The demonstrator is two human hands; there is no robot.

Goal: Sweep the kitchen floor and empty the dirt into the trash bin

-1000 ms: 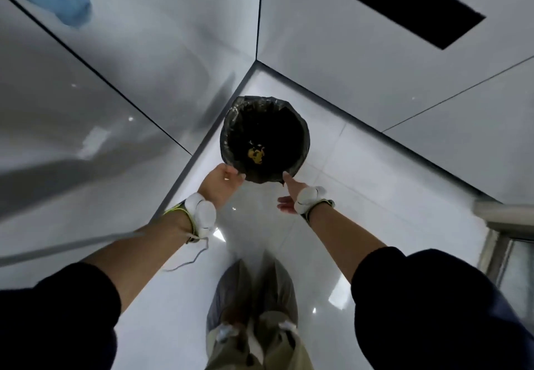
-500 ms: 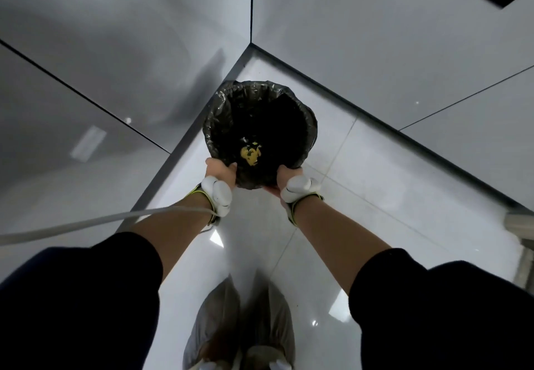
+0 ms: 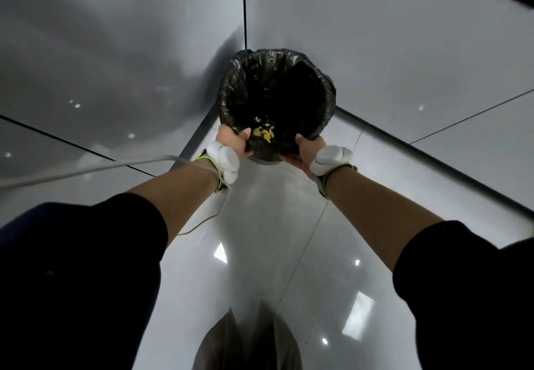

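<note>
Black liner film (image 3: pixel 231 86) wraps the rim of the trash bin (image 3: pixel 328 103), and both hands clamp that rim on its near side. Left hand (image 3: pixel 232 142) grips with the thumb hooked over the edge into the opening; right hand (image 3: pixel 303 154) grips likewise, thumb on top, fingers hidden beneath. Paired holds a short span apart likely serve to steady the bin and pin the liner so it cannot slip inward. Yellow scraps (image 3: pixel 264 134) lie inside, just beyond the two thumbs — some waste is already deposited. Opposite the grip, the far rim sits close into the wall corner (image 3: pixel 244 22). Whether the base rests on the floor (image 3: pixel 260 254) cannot be determined. A white wrist unit (image 3: pixel 226 161) and its cable (image 3: pixel 86 170) trail back from the left hold.
</note>
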